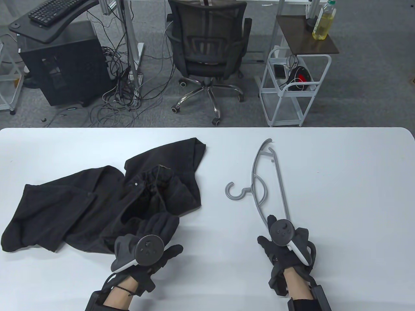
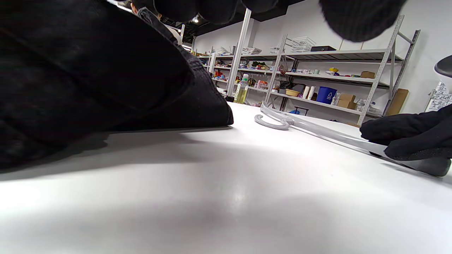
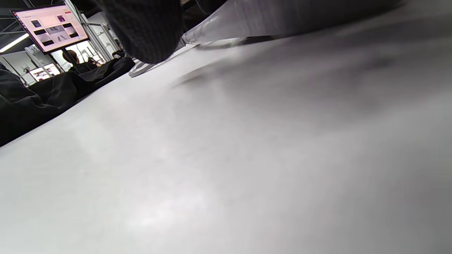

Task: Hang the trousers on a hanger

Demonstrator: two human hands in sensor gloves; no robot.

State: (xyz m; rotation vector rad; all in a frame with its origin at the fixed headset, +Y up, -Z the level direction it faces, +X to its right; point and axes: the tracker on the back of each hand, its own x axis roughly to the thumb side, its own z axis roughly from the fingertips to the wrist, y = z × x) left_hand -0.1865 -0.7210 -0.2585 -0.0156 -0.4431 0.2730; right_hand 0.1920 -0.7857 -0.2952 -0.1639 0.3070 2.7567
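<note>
Trousers are black and lie in a crumpled heap on the left half of the white table. Left hand rests on their near edge, fingers spread flat (not really gripping anything). Right hand has its fingers on the near end of the grey hanger, which lies flat, hook pointing toward the trousers; can't tell how tight that hold is.

Black trousers crumpled in a loose heap on the white table, waistband open (a button showing), left of the grey plastic hanger, hanger lying flat, hook pointing toward the trousers, well apart from them
</note>
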